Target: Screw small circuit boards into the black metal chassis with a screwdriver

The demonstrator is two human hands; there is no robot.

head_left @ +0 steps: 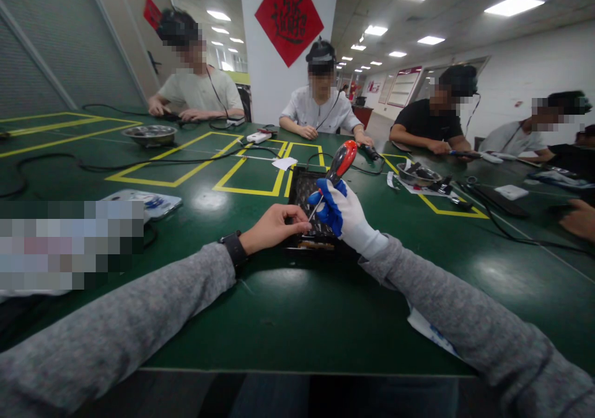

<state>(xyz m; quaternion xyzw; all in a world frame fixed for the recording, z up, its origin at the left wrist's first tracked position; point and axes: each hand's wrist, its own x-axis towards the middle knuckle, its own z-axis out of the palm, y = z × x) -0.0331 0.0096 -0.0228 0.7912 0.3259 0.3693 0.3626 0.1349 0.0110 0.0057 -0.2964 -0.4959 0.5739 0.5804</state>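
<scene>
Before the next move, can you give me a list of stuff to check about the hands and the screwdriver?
1. Screwdriver gripped by the right hand: ok, the fingers are wrapped around it.
2. Right hand gloved: ok, white and blue glove.
3. Left hand gloved: not ok, it is bare.
4. Left fingertips well away from the screwdriver's thin shaft: not ok, they are right by its lower end.
5. Black case resting on the green table: ok.
6. Screwdriver tip sitting in a screw: cannot tell, too small to see.
</scene>
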